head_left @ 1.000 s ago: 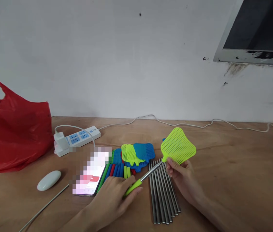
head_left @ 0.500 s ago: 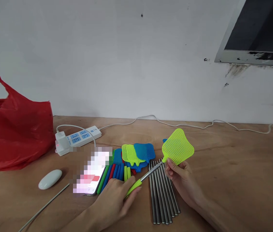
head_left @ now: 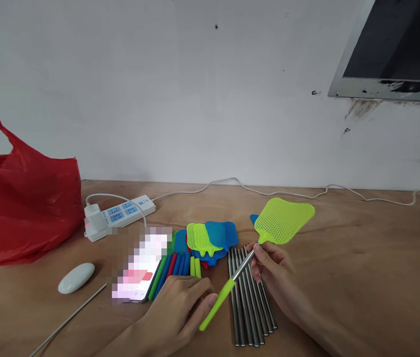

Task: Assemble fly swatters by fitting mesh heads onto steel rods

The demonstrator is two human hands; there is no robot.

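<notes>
My right hand [head_left: 274, 265] is closed round the metal shaft of a yellow-green fly swatter [head_left: 282, 220], just below its mesh head. The swatter's handle grip slants down to the left, free at its lower end. My left hand [head_left: 183, 305] is beside that grip, its thumb tip next to it and its fingers loosely bent with nothing visible in them. Below the swatter lies a row of metal rods [head_left: 250, 307]. Swatter heads [head_left: 204, 238] in yellow-green, blue and green lie in an overlapping pile behind. Coloured handle grips [head_left: 174, 267] lie in a row, partly hidden by my left hand.
A phone [head_left: 143, 272] with a lit, blurred screen lies left of the grips. Farther left are a white mouse-like object [head_left: 76, 277], a power strip [head_left: 124, 213] with a charger, and a red plastic bag [head_left: 27, 198]. A white cable [head_left: 276, 192] runs along the wall.
My left hand has let go of the grip, which now points lower and lies right of the thumb. My right hand has shifted onto the shaft, and the swatter head has tilted to the right.
</notes>
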